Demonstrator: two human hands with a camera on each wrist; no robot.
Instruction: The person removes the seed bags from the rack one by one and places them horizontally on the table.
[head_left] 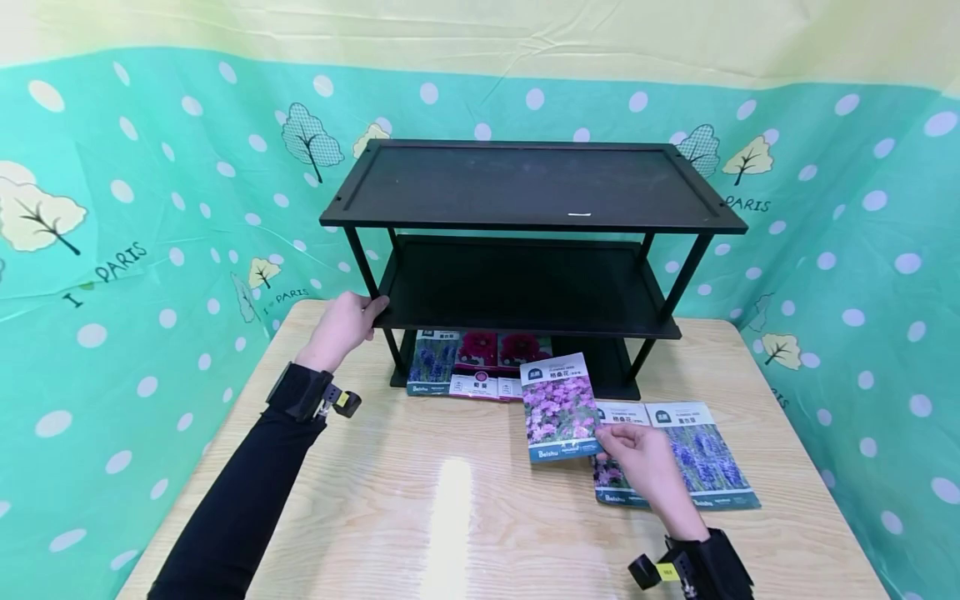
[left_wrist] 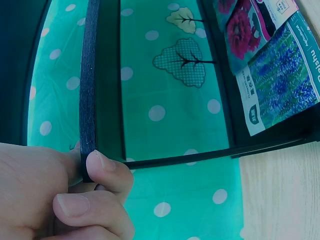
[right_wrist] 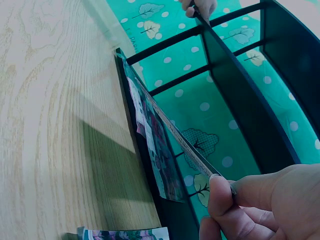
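My left hand (head_left: 341,329) grips the front left corner of the middle shelf (head_left: 517,283) of a black three-tier rack. In the left wrist view its thumb and fingers (left_wrist: 107,170) close round the shelf's edge. With thumb and fingers, my right hand (head_left: 645,462) pinches the lower right corner of a pink-flower seed packet (head_left: 558,408). This packet is tilted in front of the bottom shelf (head_left: 607,367), and the right wrist view shows it edge-on. On that shelf lie a blue-flower packet (head_left: 431,358) and red-flower packets (head_left: 480,350), partly hidden by the middle shelf.
Beneath and beside my right hand, another pink-flower packet (head_left: 611,483) and a blue-flower packet (head_left: 708,454) lie on the wooden table (head_left: 360,500). The rack's top shelf (head_left: 517,183) overhangs the lower ones. A green dotted curtain (head_left: 187,208) surrounds the table's back and sides.
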